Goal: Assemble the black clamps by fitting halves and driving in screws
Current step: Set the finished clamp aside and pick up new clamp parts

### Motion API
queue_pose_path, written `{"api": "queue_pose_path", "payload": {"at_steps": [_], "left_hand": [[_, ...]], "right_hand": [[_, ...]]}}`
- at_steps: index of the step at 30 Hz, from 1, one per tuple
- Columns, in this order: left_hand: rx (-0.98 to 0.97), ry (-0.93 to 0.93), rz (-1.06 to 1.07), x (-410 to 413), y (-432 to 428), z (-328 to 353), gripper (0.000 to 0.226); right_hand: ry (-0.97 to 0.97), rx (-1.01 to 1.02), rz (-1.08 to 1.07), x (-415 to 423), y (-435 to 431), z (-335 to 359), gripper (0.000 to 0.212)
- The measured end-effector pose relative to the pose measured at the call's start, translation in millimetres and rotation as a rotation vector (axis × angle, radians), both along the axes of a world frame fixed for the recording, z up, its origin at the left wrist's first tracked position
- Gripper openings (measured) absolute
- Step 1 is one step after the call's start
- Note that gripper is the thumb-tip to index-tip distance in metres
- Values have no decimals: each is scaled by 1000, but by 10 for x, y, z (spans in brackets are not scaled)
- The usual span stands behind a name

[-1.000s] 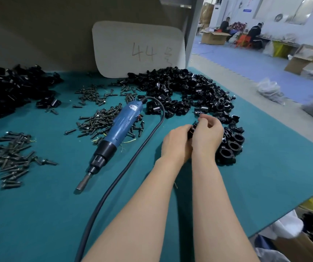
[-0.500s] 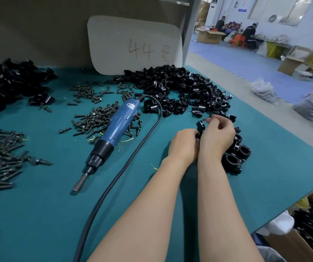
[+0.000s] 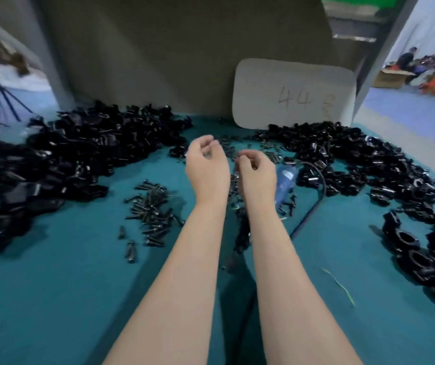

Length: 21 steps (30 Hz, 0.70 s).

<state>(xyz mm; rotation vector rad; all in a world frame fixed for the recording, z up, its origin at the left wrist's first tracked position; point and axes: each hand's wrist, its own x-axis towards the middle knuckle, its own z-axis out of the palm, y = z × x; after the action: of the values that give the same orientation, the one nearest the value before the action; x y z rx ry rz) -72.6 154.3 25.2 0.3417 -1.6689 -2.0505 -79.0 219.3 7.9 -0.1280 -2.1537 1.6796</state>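
Observation:
My left hand (image 3: 207, 164) and my right hand (image 3: 257, 172) hover side by side above the middle of the teal mat (image 3: 53, 299). Their fingers are loosely curled and I see nothing held in either. A big heap of black clamp halves (image 3: 66, 167) lies to the left, and another heap (image 3: 356, 159) to the right. Dark screws (image 3: 150, 206) lie scattered just left of my left forearm. A row of assembled black clamps (image 3: 416, 254) runs along the right edge. The blue electric screwdriver (image 3: 286, 180) lies mostly hidden behind my right hand. The picture is motion-blurred.
The screwdriver's black cable (image 3: 313, 206) curves across the mat right of my right forearm. A white board marked 44 (image 3: 290, 93) leans on the grey back wall. People sit far off at the upper right.
Both hands have left the clamps at the right and moved left and up, now holding nothing. The view has swung left, so the left heap is in full sight.

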Motion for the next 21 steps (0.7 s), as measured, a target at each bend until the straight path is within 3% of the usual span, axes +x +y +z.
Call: {"api": "queue_pose_path", "payload": {"at_steps": [6, 11, 16, 21], "left_hand": [[327, -135, 189, -185, -902, -89, 16], [447, -176, 172, -333, -1086, -173, 13], [449, -198, 161, -493, -1084, -222, 13], [386, -219, 172, -617, -1105, -292, 19]], "right_hand": [[-221, 311, 225, -364, -897, -151, 35], [-315, 568, 226, -719, -1190, -250, 45], [-462, 615, 267, -999, -1300, -319, 48], [-455, 569, 248, -1151, -1311, -352, 52]]}}
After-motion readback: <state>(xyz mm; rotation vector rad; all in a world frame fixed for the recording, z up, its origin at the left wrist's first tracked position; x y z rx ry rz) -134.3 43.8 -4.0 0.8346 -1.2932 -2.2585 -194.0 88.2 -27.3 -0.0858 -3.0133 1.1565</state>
